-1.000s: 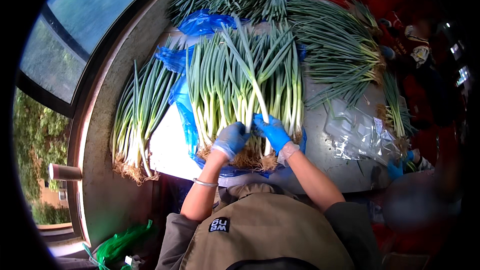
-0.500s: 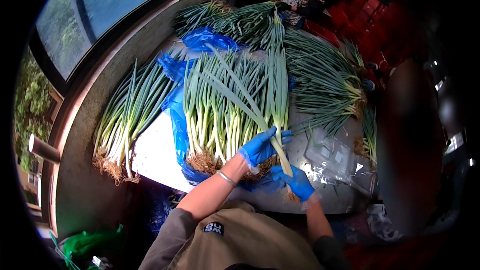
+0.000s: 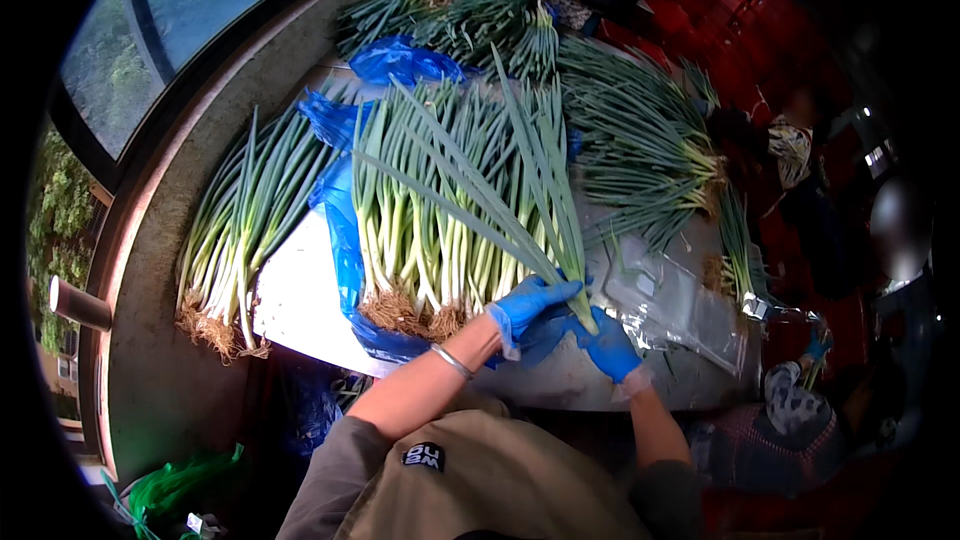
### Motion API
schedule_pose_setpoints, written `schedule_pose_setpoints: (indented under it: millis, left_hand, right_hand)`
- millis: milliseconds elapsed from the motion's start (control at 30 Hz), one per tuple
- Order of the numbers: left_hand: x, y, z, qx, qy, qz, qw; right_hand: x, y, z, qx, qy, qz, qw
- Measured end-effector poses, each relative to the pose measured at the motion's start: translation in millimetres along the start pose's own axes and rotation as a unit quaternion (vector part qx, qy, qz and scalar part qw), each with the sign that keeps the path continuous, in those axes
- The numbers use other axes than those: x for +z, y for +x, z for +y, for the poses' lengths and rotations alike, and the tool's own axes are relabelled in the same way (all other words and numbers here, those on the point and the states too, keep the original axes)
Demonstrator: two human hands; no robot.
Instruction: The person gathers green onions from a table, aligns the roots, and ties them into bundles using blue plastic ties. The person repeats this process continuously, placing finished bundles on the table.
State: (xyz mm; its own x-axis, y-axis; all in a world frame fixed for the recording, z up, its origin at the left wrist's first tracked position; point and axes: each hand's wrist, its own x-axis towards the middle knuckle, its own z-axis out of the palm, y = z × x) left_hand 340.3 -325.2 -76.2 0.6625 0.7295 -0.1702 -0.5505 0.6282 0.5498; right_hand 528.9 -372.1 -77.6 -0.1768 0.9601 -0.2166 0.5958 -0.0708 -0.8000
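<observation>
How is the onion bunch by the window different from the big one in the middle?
The window bunch is narrower; the middle bunch spreads wider.
The window bunch slants right toward its leaf tips; the middle bunch points straighter up the picture.
The middle bunch has blue plastic around its root end; the window bunch shows none there.
Both have green leaves, pale stems and brown, stringy roots.

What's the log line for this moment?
left hand: holding green onions; right hand: holding them lower; blue plastic: under onion pile
</observation>
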Motion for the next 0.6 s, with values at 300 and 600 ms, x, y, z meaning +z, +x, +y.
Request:
schedule_pose_setpoints:
  millis: [300, 600]
  left_hand:
    - [46, 8, 49, 0.287, 0.902, 0.014, 0.322]
    - [38, 28, 70, 0.161, 0.949, -0.046, 0.266]
  right_hand:
    - [-3, 25, -14, -0.143, -0.33, 0.158, 0.92]
    - [4, 44, 12, -0.157, -0.408, 0.116, 0.892]
